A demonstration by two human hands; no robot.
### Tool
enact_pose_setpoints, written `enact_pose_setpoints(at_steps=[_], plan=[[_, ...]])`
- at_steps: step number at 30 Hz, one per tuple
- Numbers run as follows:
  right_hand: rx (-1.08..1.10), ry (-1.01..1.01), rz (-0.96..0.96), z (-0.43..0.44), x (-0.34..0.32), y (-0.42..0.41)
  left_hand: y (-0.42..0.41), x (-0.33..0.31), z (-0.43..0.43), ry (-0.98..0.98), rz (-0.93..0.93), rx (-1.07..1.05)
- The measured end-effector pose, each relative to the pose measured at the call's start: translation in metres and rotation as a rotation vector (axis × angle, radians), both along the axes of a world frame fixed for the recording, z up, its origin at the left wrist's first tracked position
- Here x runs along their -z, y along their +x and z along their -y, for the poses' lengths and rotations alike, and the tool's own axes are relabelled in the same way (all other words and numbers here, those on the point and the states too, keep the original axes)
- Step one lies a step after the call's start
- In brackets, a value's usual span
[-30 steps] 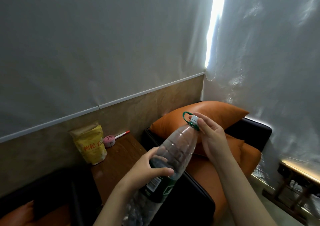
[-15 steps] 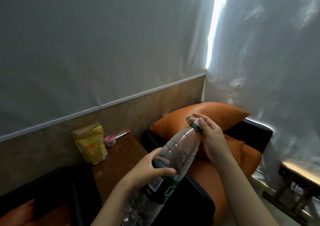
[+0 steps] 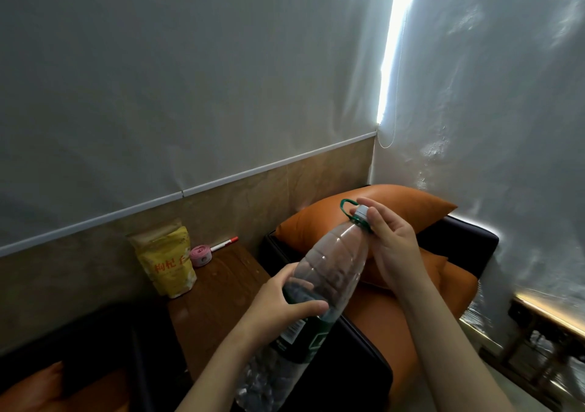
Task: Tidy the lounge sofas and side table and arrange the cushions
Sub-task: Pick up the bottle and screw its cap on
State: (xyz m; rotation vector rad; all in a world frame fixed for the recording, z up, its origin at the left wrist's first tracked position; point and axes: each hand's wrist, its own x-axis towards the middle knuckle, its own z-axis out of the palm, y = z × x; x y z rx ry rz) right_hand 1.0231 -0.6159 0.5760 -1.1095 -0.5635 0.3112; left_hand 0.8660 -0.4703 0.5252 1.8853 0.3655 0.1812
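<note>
A large clear plastic bottle [image 3: 329, 266] with a dark green label is tilted in front of me, its neck pointing up and right. My left hand [image 3: 278, 304] grips the bottle's middle, just above the label. My right hand [image 3: 389, 247] pinches the grey cap [image 3: 361, 212] at the neck, beside a green carry loop. Behind the bottle an orange cushion [image 3: 402, 202] leans on the dark sofa [image 3: 465, 247] in the corner. The wooden side table [image 3: 221, 282] stands left of that sofa.
A yellow snack pouch [image 3: 167, 263], a pink tape measure [image 3: 201, 256] and a red-tipped pen [image 3: 225, 244] sit at the back of the side table. Another dark sofa arm [image 3: 104, 348] lies at lower left. A low wooden table [image 3: 550, 323] is at the far right.
My right hand has shifted its fingers on the cap while the bottle stays tilted in my left hand. The view has barely moved.
</note>
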Motion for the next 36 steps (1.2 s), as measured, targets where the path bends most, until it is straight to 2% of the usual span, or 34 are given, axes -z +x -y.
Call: enact_pose_setpoints(at_steps=[13,18,33,36], plan=[[0.012,0.035,0.021,0.000,-0.006,0.004,0.004,-0.002,0.010,0.065,0.048,-0.072],[0.048,-0.103,0.095,-0.001,-0.003,0.004,0.006,0.002,0.001,0.083,0.000,-0.018],[0.300,-0.238,0.186,-0.006,0.021,0.014,0.008,0.009,-0.021,0.121,-0.050,0.024],[0.249,-0.286,0.166,-0.004,0.021,0.016,0.007,0.012,-0.023,0.117,-0.055,0.027]])
